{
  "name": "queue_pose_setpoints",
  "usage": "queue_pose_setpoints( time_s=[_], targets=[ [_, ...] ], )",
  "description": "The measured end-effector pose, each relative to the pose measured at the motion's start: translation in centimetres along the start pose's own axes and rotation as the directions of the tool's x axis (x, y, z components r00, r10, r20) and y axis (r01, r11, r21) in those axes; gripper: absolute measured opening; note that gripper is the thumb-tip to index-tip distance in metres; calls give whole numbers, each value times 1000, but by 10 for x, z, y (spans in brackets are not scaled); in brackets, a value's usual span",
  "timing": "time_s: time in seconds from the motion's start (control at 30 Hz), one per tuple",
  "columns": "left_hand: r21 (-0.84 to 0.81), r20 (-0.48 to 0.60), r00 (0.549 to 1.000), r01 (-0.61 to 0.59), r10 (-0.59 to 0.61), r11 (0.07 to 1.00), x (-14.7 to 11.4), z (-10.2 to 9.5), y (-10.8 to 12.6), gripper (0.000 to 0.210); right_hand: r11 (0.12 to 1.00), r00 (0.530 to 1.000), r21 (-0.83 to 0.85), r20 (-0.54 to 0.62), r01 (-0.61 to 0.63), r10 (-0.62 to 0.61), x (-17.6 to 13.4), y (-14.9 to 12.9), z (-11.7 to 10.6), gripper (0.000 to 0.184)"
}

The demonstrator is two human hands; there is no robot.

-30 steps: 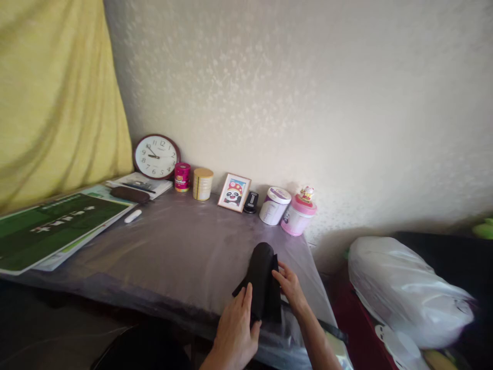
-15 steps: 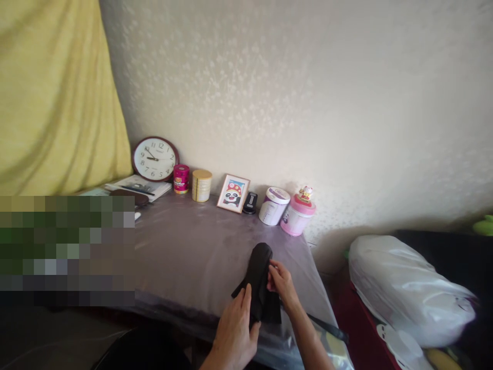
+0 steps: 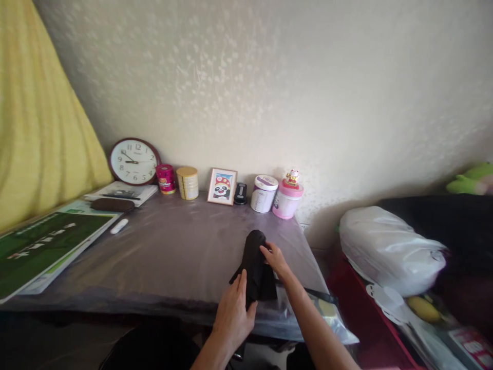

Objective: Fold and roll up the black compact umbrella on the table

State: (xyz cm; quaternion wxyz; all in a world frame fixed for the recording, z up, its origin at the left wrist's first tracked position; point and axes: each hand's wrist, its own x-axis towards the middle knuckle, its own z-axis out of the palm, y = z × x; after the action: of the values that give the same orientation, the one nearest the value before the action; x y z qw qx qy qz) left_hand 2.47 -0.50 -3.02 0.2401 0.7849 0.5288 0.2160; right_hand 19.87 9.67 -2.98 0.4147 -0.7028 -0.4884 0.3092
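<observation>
A black fabric bundle (image 3: 254, 257), long and rounded at its far end, lies on the near right part of the table. Loose flaps spread from both of its sides. My left hand (image 3: 234, 308) grips its near end, fingers along the left side and thumb at the bottom. At the upper right side, the bent fingers of my right hand (image 3: 274, 258) pinch the fabric. What is inside the folds is hidden. Beyond my right forearm a dark narrow strip (image 3: 321, 295) lies near the table's corner; whether it joins the bundle I cannot tell.
A grey-covered table (image 3: 173, 246) stands against the wall. Along its back are a clock (image 3: 134, 161), a pink tin (image 3: 165, 179), a yellow-lidded can (image 3: 187, 183), a panda picture frame (image 3: 222, 186) and two tubs (image 3: 264, 194). Green booklets (image 3: 50, 246) lie left; a white bag (image 3: 389, 252) sits right.
The view has shifted, so the table things appear further left and the bundle a little higher. My right hand stays at the bundle's upper right side, its fingers slightly further over the fabric.
</observation>
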Motion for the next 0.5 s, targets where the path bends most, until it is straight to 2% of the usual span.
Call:
queue_pose_setpoints(
  time_s=[0.23, 0.37, 0.5],
  targets=[
    [-15, 5, 1000, 8, -8, 1000, 1, -1, -2, 71, 996, 998, -84, 44, -29, 33, 4, -3, 1, 37],
    [-7, -3, 1000, 6, -6, 1000, 1, -2, -3, 70, 989, 999, -145, 35, 19, -14, 6, -3, 4, 37],
    [4, -57, 998, 12, -12, 1000, 2, 2, -6, 69, 972, 994, -215, -23, 95, -102, 6, -3, 10, 35]
  ],
)
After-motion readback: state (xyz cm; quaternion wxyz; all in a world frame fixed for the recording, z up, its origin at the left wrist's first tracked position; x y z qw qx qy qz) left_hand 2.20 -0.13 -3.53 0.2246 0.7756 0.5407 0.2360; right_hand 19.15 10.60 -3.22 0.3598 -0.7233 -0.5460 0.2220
